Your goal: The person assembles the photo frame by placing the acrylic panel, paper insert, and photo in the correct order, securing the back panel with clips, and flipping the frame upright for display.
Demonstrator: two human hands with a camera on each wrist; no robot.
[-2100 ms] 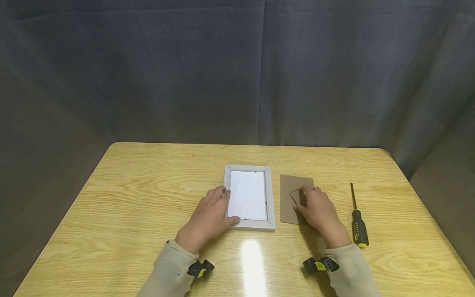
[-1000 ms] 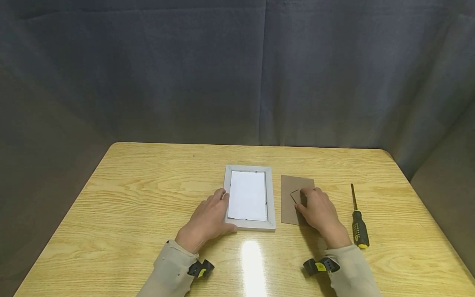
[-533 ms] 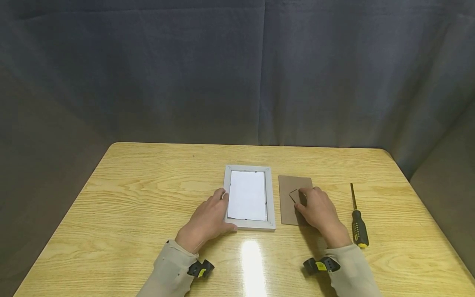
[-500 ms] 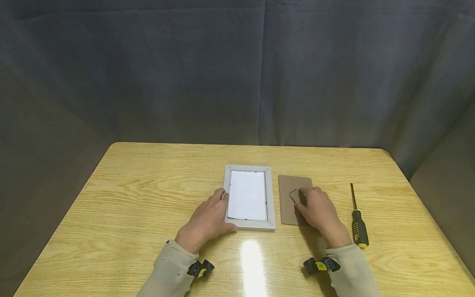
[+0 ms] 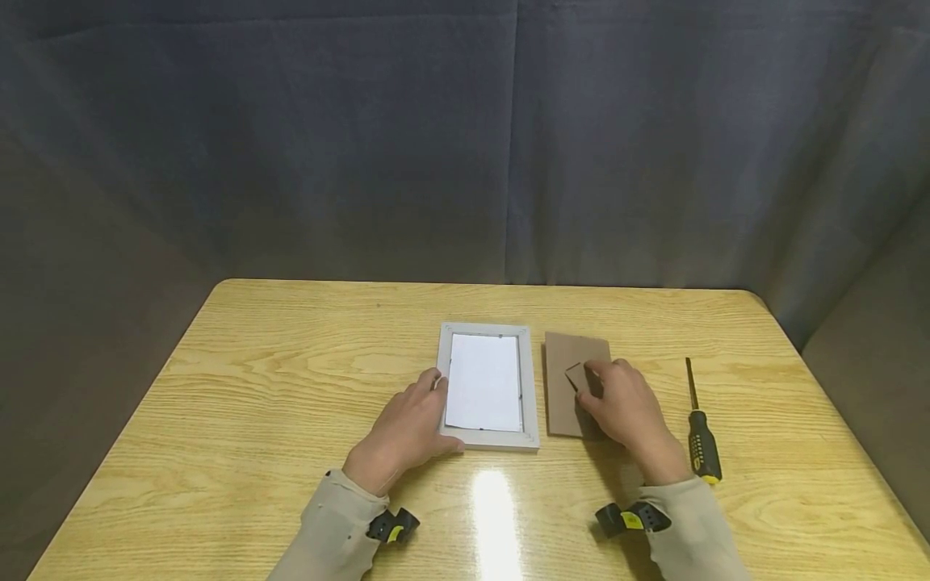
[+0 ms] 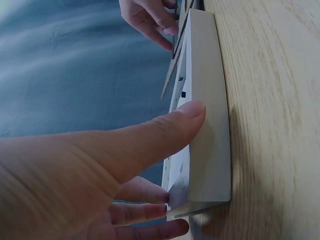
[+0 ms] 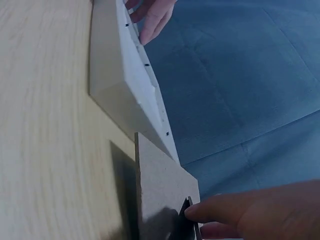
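Note:
A white picture frame [image 5: 529,387] lies back side up on the table, with a white sheet [image 5: 483,383] inside its opening. My left hand [image 5: 403,436] rests at its near left corner, thumb along the near edge and fingers against the left side. To the right, my right hand [image 5: 626,407] pinches the stand leg [image 7: 185,217] of a brown backing board [image 5: 563,403]. The board is raised off the table, its shadow showing below it in the right wrist view. The hand hides the board's right part.
A screwdriver [image 5: 702,444] with a black and yellow handle lies right of my right hand, tip pointing away. The wooden table [image 5: 291,363] ends at a dark curtain [image 5: 363,161] behind. Small dark tabs [image 7: 147,65] line the frame's inner edge.
The board has shifted slightly left and then lifted off the table with my right hand. Earlier, my left thumb slid from on top of the frame to its near edge.

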